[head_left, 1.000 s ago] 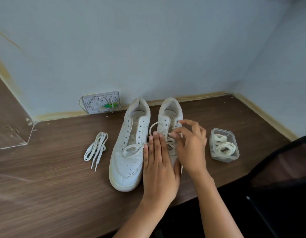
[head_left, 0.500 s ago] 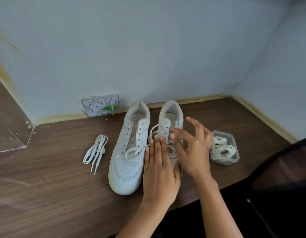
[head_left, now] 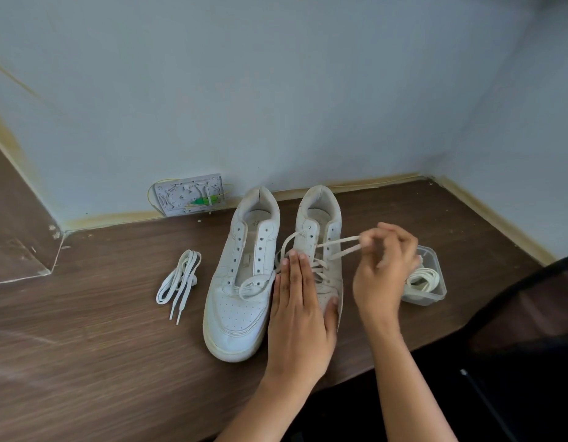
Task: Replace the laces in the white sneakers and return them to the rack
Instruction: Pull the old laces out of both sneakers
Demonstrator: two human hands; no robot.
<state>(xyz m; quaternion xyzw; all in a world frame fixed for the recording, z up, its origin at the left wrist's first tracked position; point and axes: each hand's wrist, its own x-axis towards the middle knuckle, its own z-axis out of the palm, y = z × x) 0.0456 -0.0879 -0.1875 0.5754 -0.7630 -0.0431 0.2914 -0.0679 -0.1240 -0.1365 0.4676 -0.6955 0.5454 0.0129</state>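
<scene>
Two white sneakers stand side by side on the wooden table, toes toward me. The left sneaker (head_left: 241, 282) has empty eyelets, and a lace loop lies across its vamp. My left hand (head_left: 300, 311) presses flat on the toe of the right sneaker (head_left: 320, 224), fingers straight. My right hand (head_left: 383, 269) pinches a loop of the right sneaker's lace (head_left: 340, 247) and holds it out to the right of the shoe. The hand is blurred.
A loose bundle of white laces (head_left: 179, 280) lies left of the sneakers. A clear plastic box (head_left: 430, 279) with more laces sits at the right, behind my right hand. A white wall socket plate (head_left: 188, 195) leans at the wall. The table edge (head_left: 349, 379) runs near me.
My right hand has moved from over the right sneaker's eyelets out to the right, drawing a loop of lace out with it. My left hand stays pressed on the toe.
</scene>
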